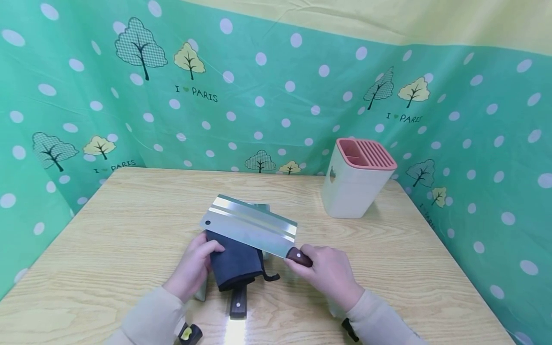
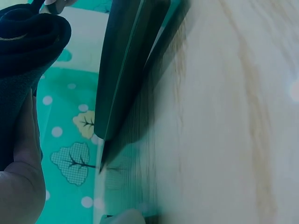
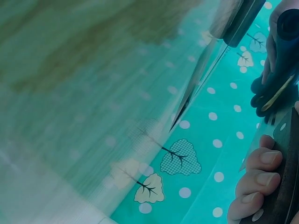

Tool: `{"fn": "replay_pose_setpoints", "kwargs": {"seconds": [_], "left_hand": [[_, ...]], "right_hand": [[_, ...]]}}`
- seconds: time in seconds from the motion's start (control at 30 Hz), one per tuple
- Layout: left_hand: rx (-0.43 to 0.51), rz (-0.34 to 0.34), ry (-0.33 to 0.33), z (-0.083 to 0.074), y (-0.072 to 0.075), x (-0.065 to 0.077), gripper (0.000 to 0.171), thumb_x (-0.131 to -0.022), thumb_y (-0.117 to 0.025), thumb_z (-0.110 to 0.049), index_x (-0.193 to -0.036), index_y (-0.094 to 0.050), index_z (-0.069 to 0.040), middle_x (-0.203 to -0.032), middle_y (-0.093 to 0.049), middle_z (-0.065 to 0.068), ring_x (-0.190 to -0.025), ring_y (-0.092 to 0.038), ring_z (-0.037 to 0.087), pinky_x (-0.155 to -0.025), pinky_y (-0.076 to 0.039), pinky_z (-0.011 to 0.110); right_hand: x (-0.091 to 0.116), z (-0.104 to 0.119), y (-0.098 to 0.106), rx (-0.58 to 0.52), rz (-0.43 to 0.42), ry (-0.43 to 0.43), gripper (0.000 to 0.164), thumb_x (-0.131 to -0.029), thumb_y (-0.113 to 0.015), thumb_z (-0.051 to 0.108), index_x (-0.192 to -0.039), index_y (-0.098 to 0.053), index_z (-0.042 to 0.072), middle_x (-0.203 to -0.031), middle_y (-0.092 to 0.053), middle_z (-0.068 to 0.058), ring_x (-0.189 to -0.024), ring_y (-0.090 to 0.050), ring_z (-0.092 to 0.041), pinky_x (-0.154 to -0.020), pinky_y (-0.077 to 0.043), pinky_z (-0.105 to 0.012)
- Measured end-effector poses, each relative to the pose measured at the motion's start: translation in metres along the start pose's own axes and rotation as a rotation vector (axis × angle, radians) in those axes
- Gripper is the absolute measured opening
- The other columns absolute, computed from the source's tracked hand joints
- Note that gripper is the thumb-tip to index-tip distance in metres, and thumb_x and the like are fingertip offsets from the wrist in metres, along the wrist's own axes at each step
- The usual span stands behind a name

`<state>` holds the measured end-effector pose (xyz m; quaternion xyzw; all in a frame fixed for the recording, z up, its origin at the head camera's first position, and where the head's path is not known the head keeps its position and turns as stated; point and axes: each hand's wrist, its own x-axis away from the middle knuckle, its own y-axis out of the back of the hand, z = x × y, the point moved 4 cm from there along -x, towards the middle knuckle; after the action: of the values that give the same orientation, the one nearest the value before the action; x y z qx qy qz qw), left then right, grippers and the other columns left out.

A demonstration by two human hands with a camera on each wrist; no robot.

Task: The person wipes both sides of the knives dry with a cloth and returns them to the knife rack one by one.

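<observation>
My right hand grips a cleaver by its dark wooden handle. The broad, shiny blade is raised above the table, pointing left, with a small hole near its far corner. My left hand holds a folded dark cloth, thumb on top; its other fingers are mostly hidden. The blade's lower edge overlaps the cloth in the head view; whether they touch I cannot tell. In the right wrist view, the right fingers curl round the riveted handle, with the dark cloth beyond.
Under the cloth lies another knife, dark handle toward me. A pale greyish piece shows beside the left hand, and a metallic piece behind the cleaver. At the back right stands a white knife holder with a slotted pink top. A green curtain hangs behind.
</observation>
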<state>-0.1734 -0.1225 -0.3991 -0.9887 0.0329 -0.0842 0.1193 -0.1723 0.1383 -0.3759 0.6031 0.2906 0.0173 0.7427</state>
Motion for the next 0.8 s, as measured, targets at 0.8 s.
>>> {"fn": "replay_pose_setpoints", "kwargs": {"seconds": [0.8], "left_hand": [[0.049, 0.001, 0.017, 0.008, -0.010, -0.002, 0.040, -0.077, -0.047, 0.001, -0.116, -0.040, 0.004, -0.100, -0.056, 0.006, -0.088, -0.058, 0.016, -0.076, -0.049, 0.028]], "right_hand": [[-0.004, 0.009, -0.002, -0.014, 0.019, 0.006, 0.046, -0.081, -0.057, 0.059, -0.055, -0.037, 0.026, -0.046, -0.028, 0.016, -0.038, -0.026, -0.001, -0.037, -0.019, -0.020]]}}
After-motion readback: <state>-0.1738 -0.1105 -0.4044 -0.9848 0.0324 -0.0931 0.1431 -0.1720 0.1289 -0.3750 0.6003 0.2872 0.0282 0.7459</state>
